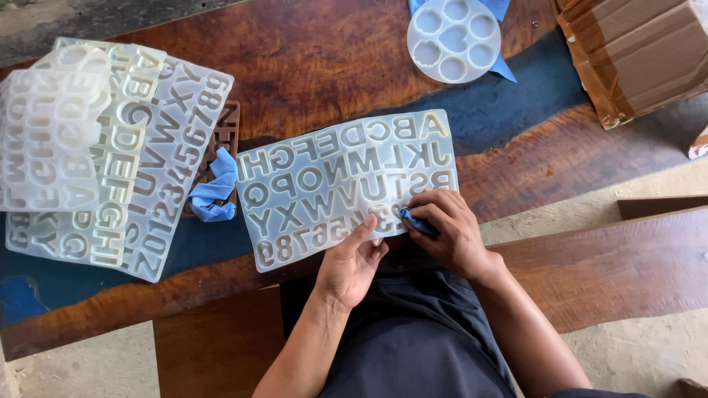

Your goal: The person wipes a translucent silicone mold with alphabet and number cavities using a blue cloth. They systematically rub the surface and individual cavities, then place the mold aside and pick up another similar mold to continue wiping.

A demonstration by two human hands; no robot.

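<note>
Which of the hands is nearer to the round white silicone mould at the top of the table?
The right hand, directly below the round white silicone mould. The left hand lies lower and further left.

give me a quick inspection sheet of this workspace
surface: dark wooden table with blue inlay
job's things: translucent letter mould lying flat; small blue cloth
clutter: stack of similar moulds, crumpled blue cloth on a brown mould, round mould, cardboard box
hands: left hand presses the mould's near edge; right hand pinches the small cloth against it
cables: nothing seen
surroundings: concrete floor, wooden bench
</note>
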